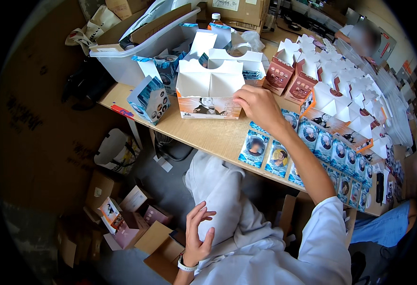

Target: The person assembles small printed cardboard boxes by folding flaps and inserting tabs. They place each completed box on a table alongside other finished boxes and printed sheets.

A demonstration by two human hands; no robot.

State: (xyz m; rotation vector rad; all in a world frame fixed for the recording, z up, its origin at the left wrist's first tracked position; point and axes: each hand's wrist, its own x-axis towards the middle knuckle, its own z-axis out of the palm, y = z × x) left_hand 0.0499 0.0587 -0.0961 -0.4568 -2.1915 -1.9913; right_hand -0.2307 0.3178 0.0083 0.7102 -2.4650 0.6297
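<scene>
An open-topped white and orange display box (209, 105) stands upright at the front edge of the table, its inside split by a middle divider. My right hand (260, 105) pinches the right front corner of this box between thumb and fingers. Over my lap hovers my left hand (197, 232), fingers apart and holding nothing, with a white band at its wrist. To the left of the display box is a blue box (150, 100) with its flap raised. Blue picture-card packs (254, 148) lie in rows to the right, below my right forearm.
Brown-red boxes (279, 71) and many white-flapped boxes (332, 97) crowd the table's right side. A grey plastic bin (116, 66) stands at the back left. Opened cartons (158, 237) and a white bag (117, 151) are on the floor. Another person (360, 40) is at the far right.
</scene>
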